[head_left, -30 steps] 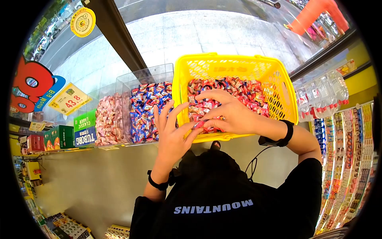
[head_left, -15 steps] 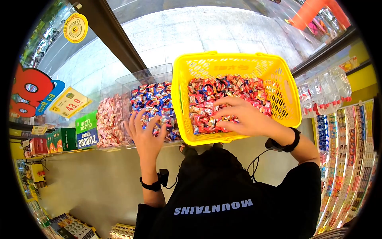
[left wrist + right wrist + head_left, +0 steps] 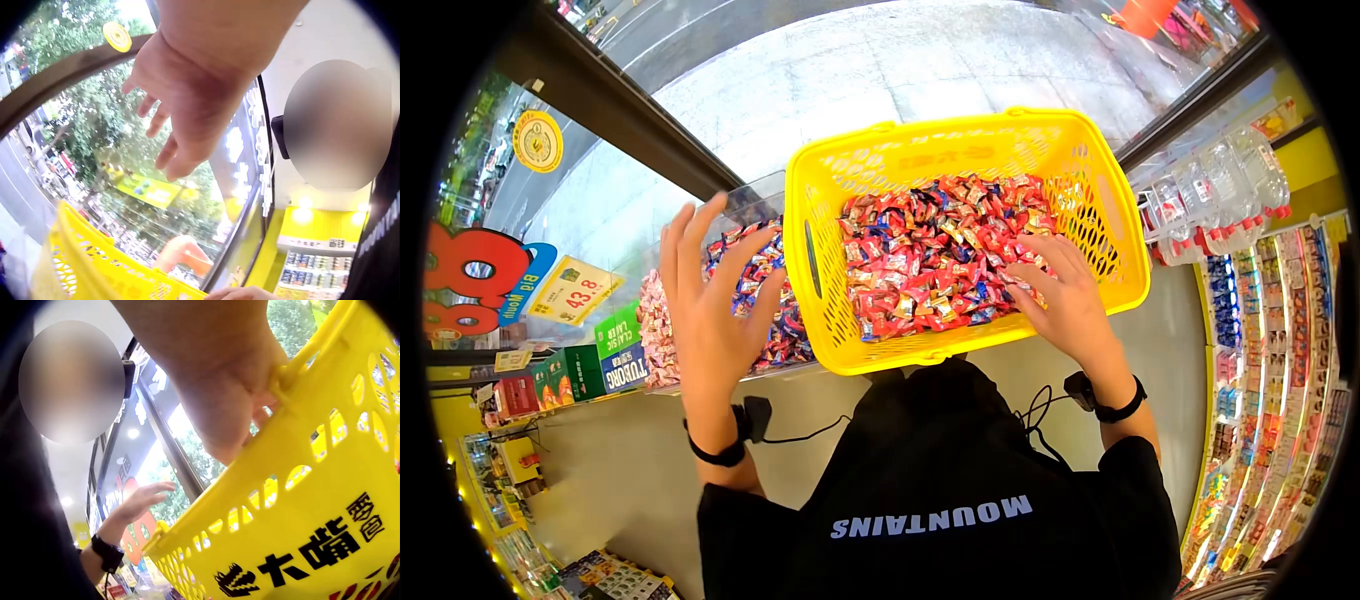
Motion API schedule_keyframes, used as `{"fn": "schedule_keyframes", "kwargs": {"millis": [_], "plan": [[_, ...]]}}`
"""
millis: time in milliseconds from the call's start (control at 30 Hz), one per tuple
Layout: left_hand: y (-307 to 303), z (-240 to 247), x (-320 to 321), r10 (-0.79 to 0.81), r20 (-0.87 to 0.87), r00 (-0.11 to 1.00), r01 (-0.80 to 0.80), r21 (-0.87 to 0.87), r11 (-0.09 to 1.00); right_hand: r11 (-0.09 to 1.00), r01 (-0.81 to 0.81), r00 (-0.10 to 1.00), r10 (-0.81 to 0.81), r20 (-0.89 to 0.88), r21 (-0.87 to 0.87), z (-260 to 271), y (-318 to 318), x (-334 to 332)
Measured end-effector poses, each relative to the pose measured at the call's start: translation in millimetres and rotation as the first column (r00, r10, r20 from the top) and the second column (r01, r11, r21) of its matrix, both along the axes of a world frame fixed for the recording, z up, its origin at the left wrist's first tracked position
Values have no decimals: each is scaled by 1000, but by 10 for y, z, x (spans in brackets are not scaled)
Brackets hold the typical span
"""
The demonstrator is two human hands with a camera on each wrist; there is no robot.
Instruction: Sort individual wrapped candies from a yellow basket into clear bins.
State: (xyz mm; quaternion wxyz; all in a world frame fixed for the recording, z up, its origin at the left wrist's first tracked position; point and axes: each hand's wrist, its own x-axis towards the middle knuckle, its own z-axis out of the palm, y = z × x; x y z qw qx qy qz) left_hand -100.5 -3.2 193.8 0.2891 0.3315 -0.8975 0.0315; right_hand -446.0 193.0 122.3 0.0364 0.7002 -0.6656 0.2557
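Note:
A yellow plastic basket (image 3: 820, 300) holds a heap of wrapped candies (image 3: 940, 270), mostly red with some gold and dark blue. Over the right part of that heap is my right hand (image 3: 1065, 305), its fingers loosely bent and no candy visible in them; the right wrist view has the basket's rim hiding most of its fingers. My left hand (image 3: 720, 310) is raised left of the basket with fingers spread, holding nothing. Behind it lie blue and red wrapped candies (image 3: 790, 335) in a clear bin (image 3: 762, 195), partly covered by the hand.
Pink wrapped candies (image 3: 658, 340), a Tuborg carton (image 3: 622, 350) and a price card (image 3: 576, 292) line the ledge at left. Clear bottles (image 3: 1215, 205) stand right of the basket, before stocked shelves (image 3: 1260, 400). The window (image 3: 880, 80) is behind; cables hang from both wrists.
My left hand left the basket's front edge, passed over the bin with a small wrapped candy at its fingertips, and is now raised without it. My right hand moved rightward over the heap.

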Motion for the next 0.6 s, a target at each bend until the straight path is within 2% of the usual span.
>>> {"fn": "schedule_keyframes", "kwargs": {"millis": [167,267,333,433,533,600], "plan": [[-114,576,-705,-231,83,969,236,-54,970,988,131,991,-130,21,-86,18,133,-275],[-231,685,-1173,-376,149,915,386,-45,921,973,197,980,-195,32,-122,16,228,-445],[-311,620,-1520,-476,124,871,479,8,878,963,225,974,-219,54,-146,-23,284,-534],[-444,101,-2063,-590,26,807,579,161,799,966,221,963,-194,189,-137,-192,284,-562],[-447,-561,-2438,-677,113,727,603,365,709,953,221,972,-196,131,-206,-198,299,-588],[-413,-931,-2674,-688,109,717,611,377,697,944,231,972,-211,106,-234,-225,305,-578]]}}
